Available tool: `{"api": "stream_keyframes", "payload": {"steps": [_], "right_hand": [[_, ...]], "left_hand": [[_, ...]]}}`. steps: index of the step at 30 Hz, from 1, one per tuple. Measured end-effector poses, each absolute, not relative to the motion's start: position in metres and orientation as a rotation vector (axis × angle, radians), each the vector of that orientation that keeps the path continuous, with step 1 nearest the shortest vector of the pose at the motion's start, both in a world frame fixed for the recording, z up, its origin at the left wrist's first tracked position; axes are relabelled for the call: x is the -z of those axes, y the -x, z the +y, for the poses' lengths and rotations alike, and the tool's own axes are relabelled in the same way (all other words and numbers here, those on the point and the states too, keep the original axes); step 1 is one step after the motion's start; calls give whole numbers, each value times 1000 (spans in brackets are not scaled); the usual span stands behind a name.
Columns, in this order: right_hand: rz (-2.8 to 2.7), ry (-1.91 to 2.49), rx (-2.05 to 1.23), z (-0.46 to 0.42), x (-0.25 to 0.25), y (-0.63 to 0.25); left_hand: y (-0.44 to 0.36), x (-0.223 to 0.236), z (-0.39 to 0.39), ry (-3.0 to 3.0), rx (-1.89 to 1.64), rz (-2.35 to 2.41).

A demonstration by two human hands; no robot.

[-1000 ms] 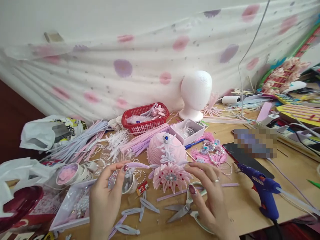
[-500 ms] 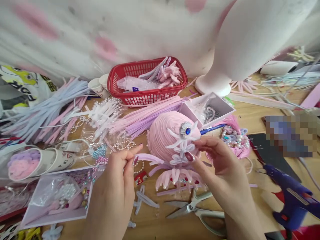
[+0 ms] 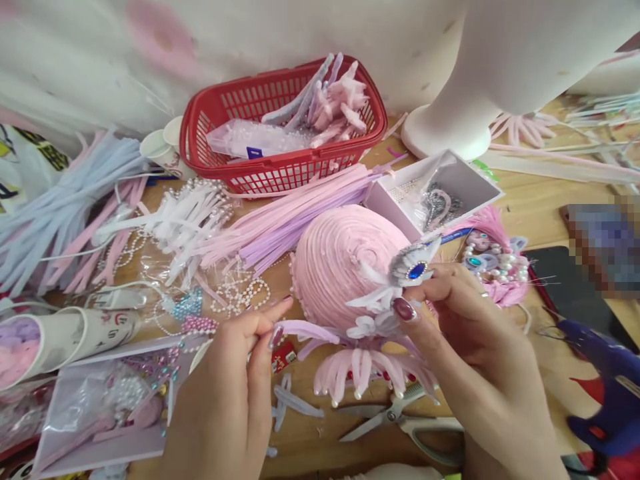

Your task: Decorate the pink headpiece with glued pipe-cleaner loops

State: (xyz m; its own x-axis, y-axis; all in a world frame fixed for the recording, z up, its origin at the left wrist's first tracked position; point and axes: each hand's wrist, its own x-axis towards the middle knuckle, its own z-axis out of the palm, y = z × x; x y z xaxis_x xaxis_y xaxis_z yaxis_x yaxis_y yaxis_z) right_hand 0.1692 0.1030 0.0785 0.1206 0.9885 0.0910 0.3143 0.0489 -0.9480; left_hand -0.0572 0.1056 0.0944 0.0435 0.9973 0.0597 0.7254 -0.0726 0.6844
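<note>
A pink dome-shaped headpiece [image 3: 340,257] wound from fuzzy cord sits at the centre of the table, with white petal trim and a blue gem brooch [image 3: 414,267] on its right side. My left hand [image 3: 235,387] pinches a lilac fuzzy strip [image 3: 305,329] that runs to the dome's lower edge. My right hand [image 3: 465,347] pinches the white petal trim just under the brooch, fingers closed on it. A pink fringed flower piece [image 3: 365,370] with red beads hangs below the dome.
Scissors [image 3: 400,423] lie at the front. A red basket [image 3: 280,133] of pink pieces stands behind, beside a white foam head [image 3: 450,127]. A white box [image 3: 450,193], bundles of pink and lilac strips [image 3: 290,220], paper cups [image 3: 65,333] and a blue glue gun [image 3: 610,393] surround the work.
The view has moved closer and lower. The dome has tipped so the brooch now sits on its right side, and my right hand has followed it up to the brooch.
</note>
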Motion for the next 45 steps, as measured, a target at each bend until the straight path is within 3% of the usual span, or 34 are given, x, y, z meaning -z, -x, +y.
{"api": "stream_keyframes", "payload": {"steps": [16, 39, 45], "right_hand": [[-1191, 1582, -898, 101, -94, -157], [-1224, 1610, -879, 101, -91, -160], [-1367, 1489, -865, 103, -85, -169]], "left_hand": [[21, -96, 102, -1589, -825, 1834], [36, -88, 99, -2391, -504, 1570], [39, -89, 107, -2395, -611, 1559]]}}
